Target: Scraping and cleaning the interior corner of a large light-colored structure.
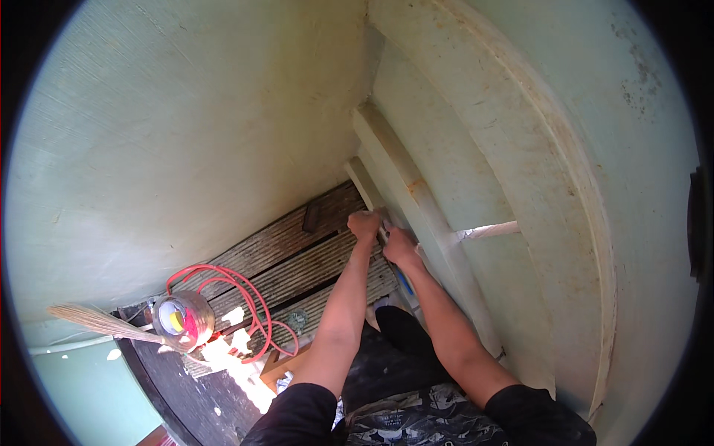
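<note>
Both my arms stretch forward to the low pale rib [362,184] at the foot of the right-hand wall. My left hand [364,224] is closed in a fist against the rib's near end. Just right of it and slightly nearer, my right hand [401,247] is also closed. A small pale, narrow piece [384,232] shows between the two hands, too little of it to name. What lies inside the fingers is hidden. Past my right wrist, a blue strip [404,282] shows low down.
Weathered slatted boards [279,256] form the floor. At left lie a coiled red hose [262,305], a clear round tub [195,311] with coloured things inside, and a straw broom [100,321]. A taller rib [405,167] runs along the curved pale-green wall [476,178].
</note>
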`<state>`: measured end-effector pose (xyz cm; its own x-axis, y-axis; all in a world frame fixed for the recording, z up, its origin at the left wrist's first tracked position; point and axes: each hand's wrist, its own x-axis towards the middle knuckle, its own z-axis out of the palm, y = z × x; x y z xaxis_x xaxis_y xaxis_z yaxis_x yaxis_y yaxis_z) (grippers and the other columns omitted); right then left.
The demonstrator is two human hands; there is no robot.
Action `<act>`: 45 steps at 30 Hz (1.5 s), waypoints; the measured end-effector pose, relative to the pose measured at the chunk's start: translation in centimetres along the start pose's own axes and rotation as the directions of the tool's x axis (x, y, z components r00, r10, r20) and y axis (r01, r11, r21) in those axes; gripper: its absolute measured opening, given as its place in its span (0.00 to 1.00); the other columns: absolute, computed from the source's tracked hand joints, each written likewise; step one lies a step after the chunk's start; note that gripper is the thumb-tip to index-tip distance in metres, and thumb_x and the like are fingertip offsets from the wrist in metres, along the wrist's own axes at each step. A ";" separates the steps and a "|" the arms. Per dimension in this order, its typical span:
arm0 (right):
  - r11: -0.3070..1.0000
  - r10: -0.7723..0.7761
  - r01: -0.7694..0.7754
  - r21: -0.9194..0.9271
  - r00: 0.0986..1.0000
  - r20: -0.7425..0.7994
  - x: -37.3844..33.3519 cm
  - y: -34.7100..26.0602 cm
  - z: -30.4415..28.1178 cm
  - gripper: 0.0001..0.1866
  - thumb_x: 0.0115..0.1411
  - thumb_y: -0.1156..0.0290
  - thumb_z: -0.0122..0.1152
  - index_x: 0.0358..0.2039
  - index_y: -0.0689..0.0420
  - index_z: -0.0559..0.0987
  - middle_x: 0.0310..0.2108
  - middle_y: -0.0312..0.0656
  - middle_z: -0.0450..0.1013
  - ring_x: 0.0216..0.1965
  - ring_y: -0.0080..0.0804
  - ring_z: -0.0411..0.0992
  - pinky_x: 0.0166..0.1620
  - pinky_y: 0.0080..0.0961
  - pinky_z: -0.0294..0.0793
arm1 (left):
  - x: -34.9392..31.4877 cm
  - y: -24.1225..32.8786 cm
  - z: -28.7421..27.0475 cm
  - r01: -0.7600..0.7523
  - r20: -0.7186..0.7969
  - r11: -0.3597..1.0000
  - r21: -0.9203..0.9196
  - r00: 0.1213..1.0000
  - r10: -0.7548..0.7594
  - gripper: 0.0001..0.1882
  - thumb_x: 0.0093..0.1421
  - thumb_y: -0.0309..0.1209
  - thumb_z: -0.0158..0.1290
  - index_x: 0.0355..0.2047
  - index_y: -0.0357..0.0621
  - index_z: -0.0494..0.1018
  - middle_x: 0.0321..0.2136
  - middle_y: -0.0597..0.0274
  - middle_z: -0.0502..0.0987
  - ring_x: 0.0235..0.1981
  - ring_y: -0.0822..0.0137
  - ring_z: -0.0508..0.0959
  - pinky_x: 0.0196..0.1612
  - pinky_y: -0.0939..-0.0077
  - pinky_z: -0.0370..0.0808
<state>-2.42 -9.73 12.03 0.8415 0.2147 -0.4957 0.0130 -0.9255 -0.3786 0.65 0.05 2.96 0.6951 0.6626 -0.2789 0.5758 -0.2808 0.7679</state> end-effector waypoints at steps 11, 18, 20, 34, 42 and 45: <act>1.000 0.002 -0.002 -0.024 1.000 -0.013 0.1 -0.9 -0.4 0.33 0.46 0.78 0.55 0.56 0.47 0.64 0.41 0.53 0.72 0.44 0.51 0.70 0.47 0.44 0.70 | 0.9 -0.3 -0.6 0.059 0.059 0.998 -0.026 0.997 -0.057 0.19 0.44 0.43 0.59 0.12 0.36 0.75 0.08 0.58 0.72 0.15 0.67 0.76 0.26 0.73 0.73; 0.998 0.010 -0.009 -0.066 1.000 0.009 -2.7 -2.3 -0.9 0.31 0.47 0.77 0.54 0.55 0.47 0.66 0.41 0.54 0.72 0.45 0.50 0.69 0.48 0.46 0.68 | -0.5 -1.8 -1.4 0.052 0.055 0.999 0.001 0.997 -0.052 0.18 0.43 0.40 0.58 0.13 0.33 0.74 0.10 0.54 0.73 0.16 0.65 0.76 0.27 0.70 0.73; 0.997 0.011 -0.009 -0.081 1.000 0.024 -2.6 -2.5 -1.9 0.28 0.48 0.78 0.53 0.53 0.50 0.67 0.40 0.53 0.72 0.44 0.49 0.70 0.48 0.43 0.69 | -0.4 -1.1 -1.6 0.075 0.078 0.997 -0.010 0.994 -0.074 0.18 0.42 0.41 0.59 0.12 0.35 0.75 0.10 0.54 0.73 0.16 0.62 0.77 0.27 0.69 0.73; 0.998 0.024 -0.023 -0.053 1.000 0.017 -1.7 -2.4 -1.0 0.33 0.47 0.77 0.53 0.57 0.47 0.63 0.42 0.53 0.71 0.45 0.50 0.70 0.48 0.42 0.69 | 0.2 -0.9 -1.1 0.009 -0.046 0.997 -0.082 0.999 -0.013 0.18 0.40 0.39 0.60 0.11 0.34 0.74 0.11 0.52 0.74 0.16 0.58 0.77 0.24 0.67 0.73; 0.998 0.016 -0.015 -0.068 1.000 0.012 -1.7 -1.2 0.2 0.35 0.47 0.75 0.57 0.58 0.47 0.61 0.43 0.52 0.71 0.45 0.48 0.70 0.47 0.41 0.70 | -0.8 -0.8 -1.4 -0.014 0.010 0.999 -0.049 1.000 0.014 0.17 0.44 0.42 0.60 0.12 0.39 0.76 0.09 0.60 0.73 0.15 0.67 0.76 0.27 0.71 0.73; 0.999 0.029 -0.027 -0.031 0.996 0.085 -1.3 -2.9 -1.3 0.34 0.48 0.76 0.57 0.58 0.46 0.61 0.44 0.52 0.70 0.45 0.47 0.70 0.47 0.40 0.70 | 0.5 -0.5 -1.6 -0.025 -0.058 0.996 -0.085 0.998 0.020 0.19 0.41 0.40 0.61 0.11 0.34 0.74 0.10 0.52 0.73 0.15 0.58 0.76 0.23 0.66 0.72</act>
<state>-2.86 -7.73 14.82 0.7925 0.2134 -0.5713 0.0073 -0.9401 -0.3409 0.01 1.59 3.34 0.6806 0.6958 -0.2295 0.5196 -0.2376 0.8207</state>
